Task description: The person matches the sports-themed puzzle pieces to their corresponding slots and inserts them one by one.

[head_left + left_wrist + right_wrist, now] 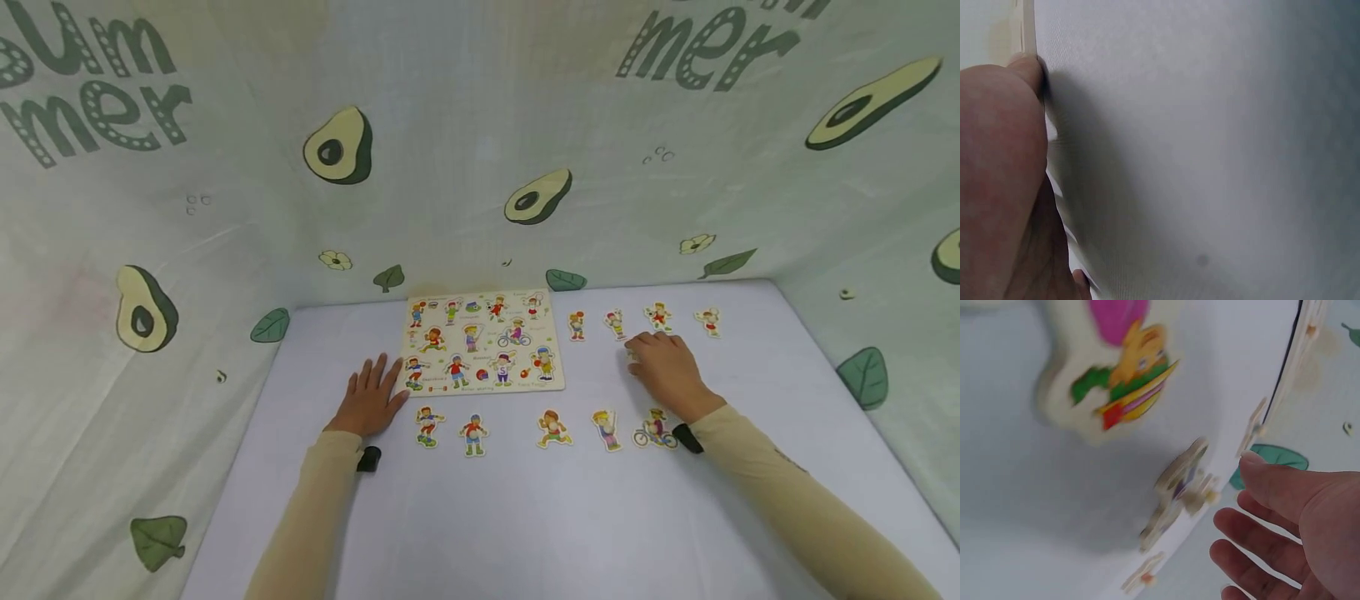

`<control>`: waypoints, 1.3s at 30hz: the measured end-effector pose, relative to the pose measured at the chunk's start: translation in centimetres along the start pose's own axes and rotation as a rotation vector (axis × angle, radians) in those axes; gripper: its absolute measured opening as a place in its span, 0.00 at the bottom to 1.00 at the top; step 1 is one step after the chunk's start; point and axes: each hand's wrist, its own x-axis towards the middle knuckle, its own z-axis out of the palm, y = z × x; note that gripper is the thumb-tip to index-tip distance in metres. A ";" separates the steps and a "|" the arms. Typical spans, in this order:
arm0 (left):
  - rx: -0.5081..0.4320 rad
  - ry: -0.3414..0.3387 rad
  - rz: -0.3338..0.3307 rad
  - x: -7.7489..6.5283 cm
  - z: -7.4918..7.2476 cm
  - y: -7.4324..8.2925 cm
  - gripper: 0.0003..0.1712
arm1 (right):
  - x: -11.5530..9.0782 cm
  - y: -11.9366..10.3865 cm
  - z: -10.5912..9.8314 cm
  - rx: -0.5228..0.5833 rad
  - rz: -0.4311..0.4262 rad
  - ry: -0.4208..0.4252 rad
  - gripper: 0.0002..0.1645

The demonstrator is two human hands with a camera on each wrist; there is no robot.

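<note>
My left hand (pixel 367 398) lies on the table with fingers spread, its thumb against the lower left edge of a picture puzzle board (pixel 557 380). In the left wrist view, the thumb (pixel 1027 69) meets the board's pale edge. My right hand (pixel 671 375) hovers above the table right of the board, fingers relaxed and apart from the thumb in the right wrist view. Nothing shows between them there. Nearest it are a cyclist piece (pixel 655 430), a soccer player piece (pixel 657 317) and a piece with a raised arm (pixel 615 324).
More figure pieces lie about: a basketball player (pixel 576 326), a tennis player (pixel 708 322), a batter (pixel 606 430), a runner (pixel 553 429), a roller skater (pixel 473 435) and a skateboarder (pixel 427 427). A patterned cloth (pixel 450 225) hangs behind the white table (pixel 510 517).
</note>
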 end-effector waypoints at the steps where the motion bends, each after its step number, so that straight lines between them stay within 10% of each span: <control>1: 0.001 -0.003 0.003 -0.1 0.1 -0.1 0.42 | -0.1 0.2 0.0 0.001 0.002 0.000 0.23; 39: 0.024 -0.032 -0.014 0.0 0.0 0.1 0.42 | 0.6 1.7 0.8 -0.005 0.017 -0.028 0.07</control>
